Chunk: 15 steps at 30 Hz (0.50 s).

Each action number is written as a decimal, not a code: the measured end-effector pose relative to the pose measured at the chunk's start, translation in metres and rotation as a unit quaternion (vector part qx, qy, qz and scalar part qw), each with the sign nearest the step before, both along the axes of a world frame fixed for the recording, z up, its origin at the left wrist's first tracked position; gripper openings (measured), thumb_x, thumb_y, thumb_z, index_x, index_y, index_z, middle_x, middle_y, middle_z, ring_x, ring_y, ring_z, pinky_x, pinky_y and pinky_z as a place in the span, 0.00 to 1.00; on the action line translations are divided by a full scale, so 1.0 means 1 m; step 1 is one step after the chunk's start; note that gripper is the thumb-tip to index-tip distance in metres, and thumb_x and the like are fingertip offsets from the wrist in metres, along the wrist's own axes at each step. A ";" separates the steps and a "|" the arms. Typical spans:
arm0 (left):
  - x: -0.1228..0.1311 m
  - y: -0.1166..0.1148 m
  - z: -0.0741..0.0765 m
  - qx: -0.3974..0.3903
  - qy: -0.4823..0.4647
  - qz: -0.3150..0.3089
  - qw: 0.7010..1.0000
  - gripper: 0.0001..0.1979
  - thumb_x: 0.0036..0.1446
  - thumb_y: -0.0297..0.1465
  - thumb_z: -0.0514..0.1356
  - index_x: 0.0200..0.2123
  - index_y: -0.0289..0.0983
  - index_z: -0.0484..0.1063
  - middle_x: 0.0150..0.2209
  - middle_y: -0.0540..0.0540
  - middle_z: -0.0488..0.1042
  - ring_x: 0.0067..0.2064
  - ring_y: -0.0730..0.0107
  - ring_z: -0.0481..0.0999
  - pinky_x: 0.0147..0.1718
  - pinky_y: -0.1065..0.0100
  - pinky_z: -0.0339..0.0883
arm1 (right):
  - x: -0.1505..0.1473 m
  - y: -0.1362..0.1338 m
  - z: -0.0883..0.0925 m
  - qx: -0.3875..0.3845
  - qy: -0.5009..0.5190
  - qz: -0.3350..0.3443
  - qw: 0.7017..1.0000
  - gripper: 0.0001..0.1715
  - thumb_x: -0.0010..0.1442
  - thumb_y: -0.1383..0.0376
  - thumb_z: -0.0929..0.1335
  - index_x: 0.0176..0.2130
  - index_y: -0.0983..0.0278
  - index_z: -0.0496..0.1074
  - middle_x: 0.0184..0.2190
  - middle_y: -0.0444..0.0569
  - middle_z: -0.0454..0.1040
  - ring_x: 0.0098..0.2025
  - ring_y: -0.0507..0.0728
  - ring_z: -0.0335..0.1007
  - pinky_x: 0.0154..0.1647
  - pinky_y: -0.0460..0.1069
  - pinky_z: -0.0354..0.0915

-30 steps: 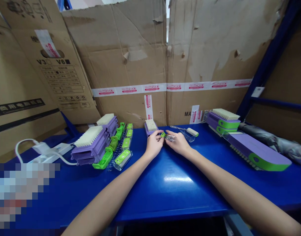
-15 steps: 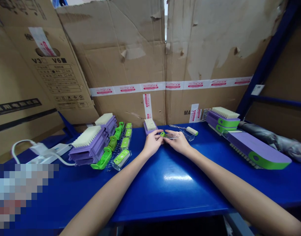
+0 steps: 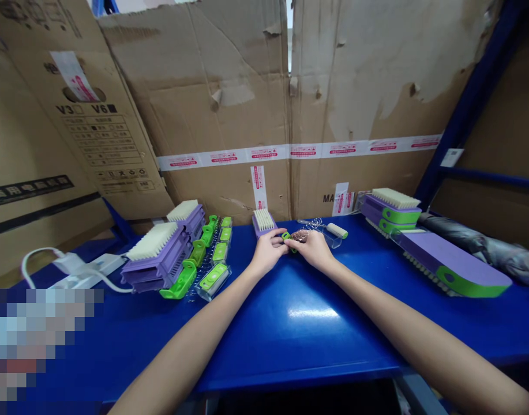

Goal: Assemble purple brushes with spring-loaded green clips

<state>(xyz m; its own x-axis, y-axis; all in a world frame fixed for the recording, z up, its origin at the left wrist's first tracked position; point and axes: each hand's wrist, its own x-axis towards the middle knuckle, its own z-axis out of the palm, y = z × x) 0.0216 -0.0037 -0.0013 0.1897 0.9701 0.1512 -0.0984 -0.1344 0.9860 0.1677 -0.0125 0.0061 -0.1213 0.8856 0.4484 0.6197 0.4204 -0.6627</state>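
Both my hands meet at the back middle of the blue table (image 3: 299,328). My left hand (image 3: 268,252) pinches a small green plastic part (image 3: 286,236). My right hand (image 3: 312,248) is closed on the same part and on a coiled metal spring (image 3: 306,233) that pokes out above its fingers. Just behind my hands lies a small purple brush (image 3: 263,221) with pale bristles facing up. A clear plastic piece with a white and green roller (image 3: 336,230) lies right of the spring.
At the left are stacked purple brushes (image 3: 160,253), green clips (image 3: 190,268) and clear cases with green inserts (image 3: 216,275). At the right are more purple and green brushes (image 3: 394,210) and a long purple body (image 3: 452,262). Cardboard boxes (image 3: 229,104) wall the back. A white cable (image 3: 43,259) lies far left.
The spring has gone from lying out to the right to being drawn in above my right fingers. My hands have closed tighter around the green part.
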 end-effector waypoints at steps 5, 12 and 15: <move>-0.003 0.001 0.002 -0.043 -0.024 0.006 0.999 0.24 0.42 0.18 0.64 0.46 0.30 0.69 0.30 0.46 0.77 0.31 0.70 0.78 0.33 0.68 0.75 | 0.003 0.003 -0.002 -0.021 0.014 0.056 0.998 0.11 0.55 0.61 0.68 0.34 0.65 0.77 0.31 0.47 0.80 0.33 0.56 0.75 0.34 0.46 0.67; -0.010 0.009 0.001 -0.059 0.011 -0.006 0.998 0.22 0.42 0.19 0.64 0.44 0.31 0.71 0.27 0.49 0.76 0.27 0.73 0.77 0.31 0.68 0.75 | 0.014 0.010 -0.003 -0.019 -0.005 0.155 0.988 0.13 0.52 0.68 0.69 0.40 0.64 0.76 0.32 0.47 0.80 0.33 0.55 0.76 0.35 0.46 0.68; -0.012 0.012 0.000 -0.067 0.019 -0.017 0.997 0.23 0.41 0.19 0.64 0.45 0.31 0.71 0.28 0.48 0.76 0.27 0.73 0.77 0.31 0.68 0.75 | 0.018 0.011 0.000 -0.009 -0.054 0.145 0.988 0.10 0.53 0.66 0.69 0.38 0.64 0.77 0.32 0.46 0.79 0.32 0.54 0.75 0.35 0.46 0.68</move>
<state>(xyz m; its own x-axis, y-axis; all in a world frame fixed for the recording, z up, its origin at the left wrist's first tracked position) 0.0099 0.0081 -0.0014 0.2267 0.9739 0.0127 -0.0638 0.0019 0.9980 0.1857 -0.0017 0.0057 -0.4175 0.8138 0.4043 0.5414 0.5801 -0.6086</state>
